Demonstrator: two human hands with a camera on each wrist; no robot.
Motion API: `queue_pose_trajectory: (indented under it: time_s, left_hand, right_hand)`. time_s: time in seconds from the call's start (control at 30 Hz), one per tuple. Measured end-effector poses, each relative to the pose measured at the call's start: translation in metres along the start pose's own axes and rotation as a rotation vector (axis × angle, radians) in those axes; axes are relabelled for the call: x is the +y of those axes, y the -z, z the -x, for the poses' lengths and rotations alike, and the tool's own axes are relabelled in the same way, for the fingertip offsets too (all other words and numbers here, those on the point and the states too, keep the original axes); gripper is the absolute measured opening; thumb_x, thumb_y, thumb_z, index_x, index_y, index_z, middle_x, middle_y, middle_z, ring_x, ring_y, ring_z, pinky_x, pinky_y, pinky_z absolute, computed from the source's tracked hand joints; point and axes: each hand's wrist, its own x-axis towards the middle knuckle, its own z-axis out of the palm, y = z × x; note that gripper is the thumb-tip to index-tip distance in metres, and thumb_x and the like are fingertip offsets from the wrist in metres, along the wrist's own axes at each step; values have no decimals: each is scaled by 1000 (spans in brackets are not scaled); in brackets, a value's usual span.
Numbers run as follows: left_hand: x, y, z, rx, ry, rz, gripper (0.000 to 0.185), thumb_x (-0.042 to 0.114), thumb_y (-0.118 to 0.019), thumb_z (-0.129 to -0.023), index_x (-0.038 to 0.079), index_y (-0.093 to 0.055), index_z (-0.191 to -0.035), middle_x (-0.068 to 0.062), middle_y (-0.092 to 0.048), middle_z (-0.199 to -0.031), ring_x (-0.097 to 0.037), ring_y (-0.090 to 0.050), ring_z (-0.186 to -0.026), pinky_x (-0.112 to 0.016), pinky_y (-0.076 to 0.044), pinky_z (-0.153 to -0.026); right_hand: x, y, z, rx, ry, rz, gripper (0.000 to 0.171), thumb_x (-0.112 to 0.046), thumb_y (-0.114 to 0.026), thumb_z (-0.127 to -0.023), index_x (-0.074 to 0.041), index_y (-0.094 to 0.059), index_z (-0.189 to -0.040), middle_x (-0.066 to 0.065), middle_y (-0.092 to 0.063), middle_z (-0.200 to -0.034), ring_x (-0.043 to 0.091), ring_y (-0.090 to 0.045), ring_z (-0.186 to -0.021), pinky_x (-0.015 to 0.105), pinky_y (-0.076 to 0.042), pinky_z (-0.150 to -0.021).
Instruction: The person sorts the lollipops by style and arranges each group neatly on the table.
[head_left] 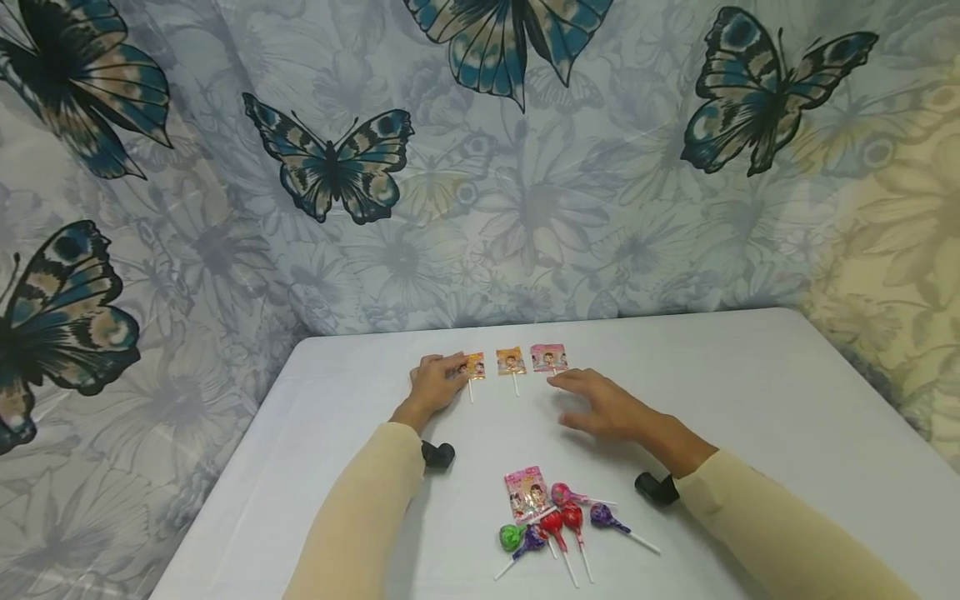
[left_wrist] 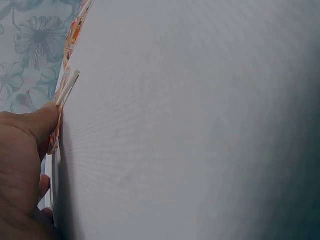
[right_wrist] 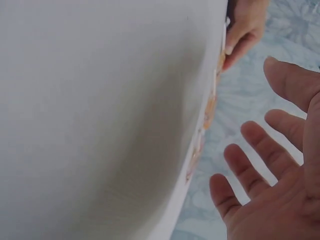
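Under left hand [head_left: 435,382] fingers, flat and pressing: first lolly [head_left: 475,367] of a three-lolly row; right hand [head_left: 603,406] spread, empty; pile [head_left: 551,517] behind still unplaced.

No legible text anywhere, lollipop wrappers [head_left: 527,492] show cartoon faces only (lettering too small)
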Motion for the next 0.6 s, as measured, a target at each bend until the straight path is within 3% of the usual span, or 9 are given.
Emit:
queue_pose_trajectory:
  time_s: [0.6]
  left_hand:
    - [1, 2, 1, -7, -2, -7, 40, 29, -67, -93, 19, -62, -131, 6, -52, -139, -27, -35, -131, -53, -19, -102]
  right_hand:
    - [-28, -13, 13, -76, 111, 14, 61, -35, -75, -84, -4, -56, -134, 7, -53, -132, 28, -46, -122, 50, -38, -99]
